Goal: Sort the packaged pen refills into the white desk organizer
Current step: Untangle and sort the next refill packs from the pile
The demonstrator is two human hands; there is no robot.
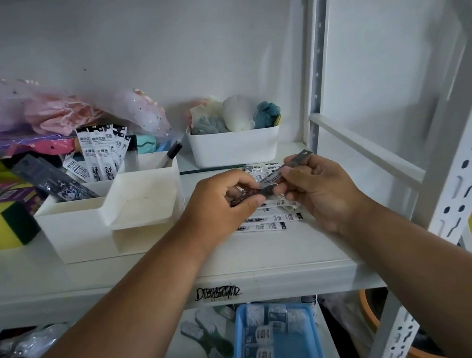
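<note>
- At the far left of the white metal shelf, a yellow-and-green sponge block sits just beside the white plastic desk organizer; best to keep clear of it when reaching in.
- The organizer's rear compartment already holds white-labelled flat packets of pen refills standing upright and fanned, with a dark grey packet leaning in the left compartment. I'd judge the dark pack in hand belongs with that one.
- A black marker pen stands tilted in the back right slot.
- The left hand curls its fingers round the near end of a slim dark packaged refill; the right hand pinches the same pack further along, its far tip poking out above the fingers.
- To do this well, one hand should let go so the other can carry the pack across to the left, top end up, and slide it down without knocking the fanned packets over.
- Under and between the hands, more white refill packets lie flat on the shelf, still to be sorted.
- Hard to tell: how many packs the hands hold, since the fingers cover the middle; the printing on it is blurred.
- The loose pile's full count is hidden by both hands.
- Behind, a white tub of soft bath puffs stands apart from the work.
</note>
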